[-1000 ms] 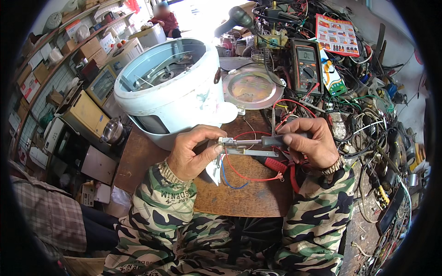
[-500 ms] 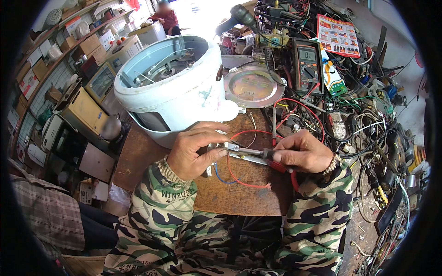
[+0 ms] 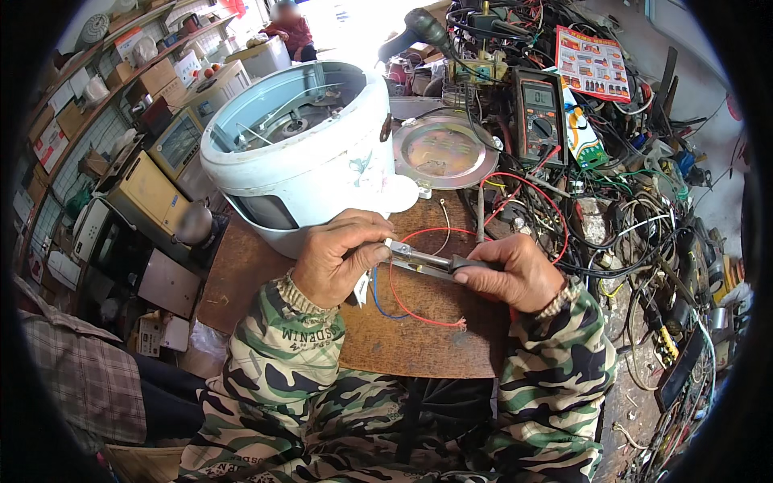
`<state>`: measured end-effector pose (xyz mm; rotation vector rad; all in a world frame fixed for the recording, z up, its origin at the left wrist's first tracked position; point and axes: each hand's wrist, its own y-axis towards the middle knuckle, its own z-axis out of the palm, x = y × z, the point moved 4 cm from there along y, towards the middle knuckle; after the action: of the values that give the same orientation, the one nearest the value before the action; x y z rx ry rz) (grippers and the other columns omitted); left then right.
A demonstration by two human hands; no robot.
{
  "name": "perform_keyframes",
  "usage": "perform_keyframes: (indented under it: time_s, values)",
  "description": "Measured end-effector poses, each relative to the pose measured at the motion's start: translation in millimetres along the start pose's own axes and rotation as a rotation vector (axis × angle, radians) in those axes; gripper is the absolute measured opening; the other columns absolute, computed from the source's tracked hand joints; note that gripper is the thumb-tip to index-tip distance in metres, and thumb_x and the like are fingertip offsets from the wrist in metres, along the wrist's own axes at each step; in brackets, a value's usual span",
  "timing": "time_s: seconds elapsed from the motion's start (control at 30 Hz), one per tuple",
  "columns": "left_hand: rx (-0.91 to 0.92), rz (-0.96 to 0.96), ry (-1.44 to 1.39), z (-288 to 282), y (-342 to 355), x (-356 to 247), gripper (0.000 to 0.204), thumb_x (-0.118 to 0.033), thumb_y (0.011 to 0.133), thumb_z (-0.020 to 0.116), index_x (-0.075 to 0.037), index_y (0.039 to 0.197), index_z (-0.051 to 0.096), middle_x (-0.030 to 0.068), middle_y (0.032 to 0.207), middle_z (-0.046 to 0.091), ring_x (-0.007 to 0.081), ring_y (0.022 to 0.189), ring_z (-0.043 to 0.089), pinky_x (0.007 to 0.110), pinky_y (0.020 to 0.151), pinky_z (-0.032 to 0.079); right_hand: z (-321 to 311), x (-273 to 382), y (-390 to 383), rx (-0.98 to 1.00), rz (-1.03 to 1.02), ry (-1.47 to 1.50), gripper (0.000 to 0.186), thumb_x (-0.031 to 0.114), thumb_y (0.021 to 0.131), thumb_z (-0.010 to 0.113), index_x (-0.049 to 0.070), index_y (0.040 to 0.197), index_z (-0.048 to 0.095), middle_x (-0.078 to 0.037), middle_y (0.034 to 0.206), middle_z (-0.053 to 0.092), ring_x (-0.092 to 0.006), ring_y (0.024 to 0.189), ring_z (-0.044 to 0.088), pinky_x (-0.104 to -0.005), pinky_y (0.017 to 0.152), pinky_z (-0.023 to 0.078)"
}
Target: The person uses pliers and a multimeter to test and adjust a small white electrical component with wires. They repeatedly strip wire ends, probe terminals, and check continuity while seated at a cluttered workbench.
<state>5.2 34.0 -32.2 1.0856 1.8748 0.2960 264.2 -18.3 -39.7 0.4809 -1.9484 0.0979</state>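
My left hand (image 3: 342, 256) pinches a small, shiny metal part (image 3: 395, 248) between thumb and fingers, over the front of the brown wooden board. My right hand (image 3: 517, 274) is closed round the dark handle of a screwdriver-like tool (image 3: 432, 261). Its metal shaft points left and meets the part; the tip is hidden there. A pale strip runs just under the shaft. A red wire (image 3: 419, 316) and a blue wire (image 3: 388, 313) hang below the part, and the red one ends in bare strands on the board (image 3: 435, 346).
A pale blue round appliance housing (image 3: 310, 189) stands open-topped beyond my left hand. Behind the board lies a round metal plate (image 3: 444, 153). To the right are a multimeter (image 3: 538, 117) and heaped cables (image 3: 636, 217). A person (image 3: 290, 32) sits far back.
My right hand has shifted left and a little down with the tool, its grip now further along the handle. The small part has tilted and the hanging wires have swung slightly left.
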Motion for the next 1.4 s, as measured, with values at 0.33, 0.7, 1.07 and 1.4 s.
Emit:
perform_keyframes:
  time_s: [0.33, 0.7, 1.07, 1.4]
  values:
    - [-0.052, -0.124, -0.195, 2, -1, -1, 0.02, -0.011, 0.099, 0.068, 0.004, 0.111, 0.071, 0.0139, 0.109, 0.072, 0.0184, 0.098, 0.068, 0.033, 0.088, 0.055, 8, 33, -15, -0.495, -0.622, -0.924, 0.04, 0.018, 0.067, 0.087, 0.006, 0.101, 0.068, -0.007, 0.076, 0.06, -0.0278, 0.062, 0.063, -0.0394, 0.054, 0.049]
    - [0.005, -0.205, -0.335, 3, -2, -1, 0.027, -0.007, 0.096, 0.07, 0.004, 0.12, 0.068, 0.0134, 0.117, 0.07, 0.0169, 0.107, 0.066, 0.032, 0.092, 0.055, -9, 4, -11, -0.21, 0.053, 0.208, 0.022, 0.01, 0.085, 0.085, -0.006, 0.094, 0.072, -0.002, 0.074, 0.068, -0.0054, 0.063, 0.059, -0.0221, 0.055, 0.045]
    - [-0.054, -0.281, -0.292, 2, -3, 1, 0.025, -0.005, 0.095, 0.072, 0.005, 0.117, 0.07, 0.0117, 0.106, 0.073, 0.0137, 0.096, 0.069, 0.03, 0.086, 0.056, -15, 1, -10, -0.321, -0.002, 0.553, 0.027, 0.012, 0.091, 0.078, -0.003, 0.111, 0.069, -0.004, 0.084, 0.069, -0.0113, 0.067, 0.064, -0.0242, 0.058, 0.052]
    - [-0.07, -0.227, -0.277, 4, -3, 3, 0.024, -0.008, 0.095, 0.073, 0.006, 0.115, 0.07, 0.0107, 0.103, 0.074, 0.0138, 0.094, 0.069, 0.029, 0.084, 0.057, -17, -14, -10, -0.421, -0.152, 0.354, 0.022, 0.015, 0.094, 0.075, -0.002, 0.106, 0.07, 0.0, 0.073, 0.062, -0.0064, 0.051, 0.051, -0.0225, 0.046, 0.039]
